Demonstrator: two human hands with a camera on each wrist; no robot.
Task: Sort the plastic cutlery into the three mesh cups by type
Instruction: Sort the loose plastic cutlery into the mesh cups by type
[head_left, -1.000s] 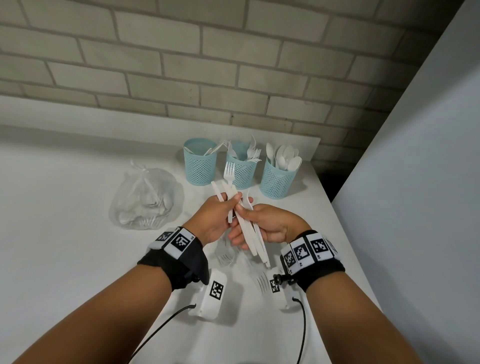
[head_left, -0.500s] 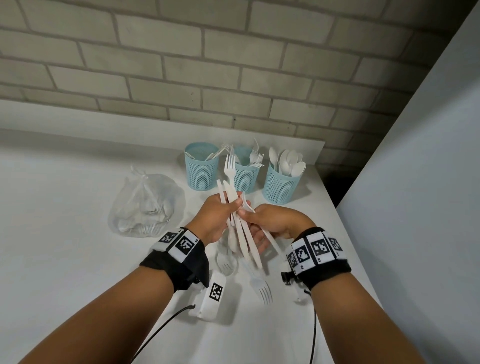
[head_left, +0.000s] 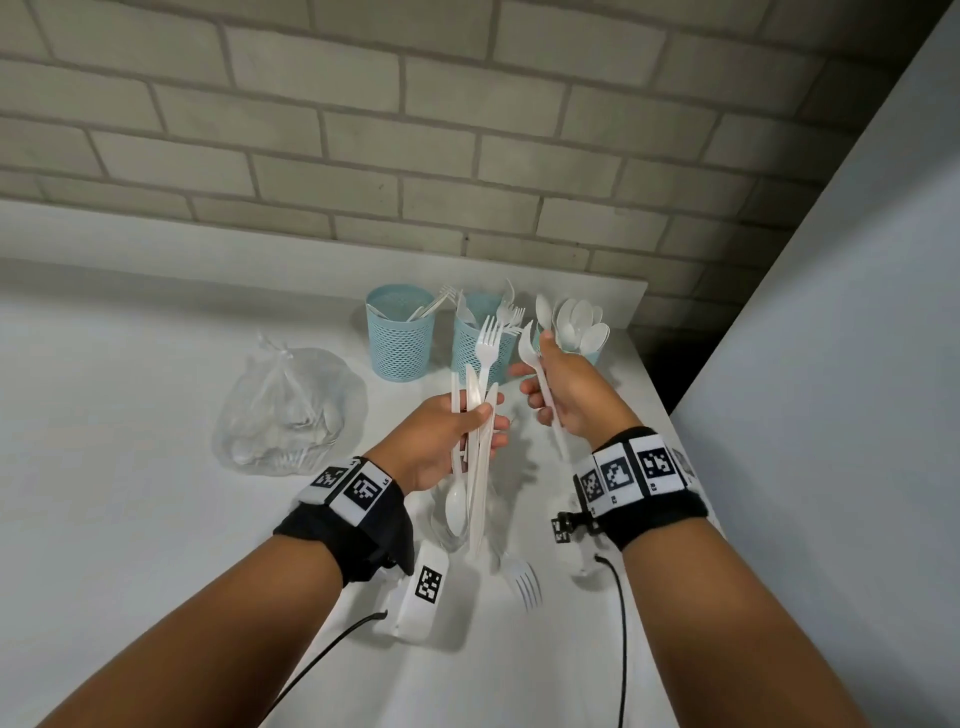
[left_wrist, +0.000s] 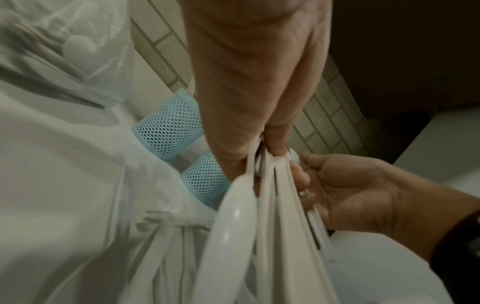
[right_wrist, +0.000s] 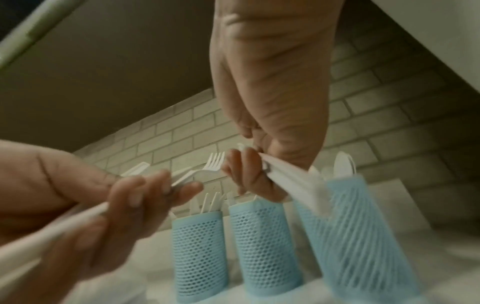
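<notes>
Three light-blue mesh cups stand in a row at the back of the white table: the left cup (head_left: 400, 332), the middle cup (head_left: 475, 343) with forks, and the right cup (head_left: 589, 348) full of spoons. My left hand (head_left: 467, 426) grips a bunch of white plastic cutlery (head_left: 480, 415): a fork pointing up, knife-like pieces and a spoon hanging bowl down. My right hand (head_left: 550, 389) holds a single white spoon (head_left: 530, 353) by its handle, bowl up, just in front of the right cup. In the right wrist view the spoon handle (right_wrist: 291, 179) is blurred beside the right cup (right_wrist: 363, 236).
A knotted clear plastic bag (head_left: 291, 410) with more white cutlery lies left of the cups. A loose fork (head_left: 524, 582) lies on the table (head_left: 130, 493) below my hands. A grey wall (head_left: 831, 415) borders the table's right edge; a brick wall stands behind.
My right hand has pulled one spoon out of the bunch and carried it right and away, toward the right cup. My left hand keeps the rest of the bunch.
</notes>
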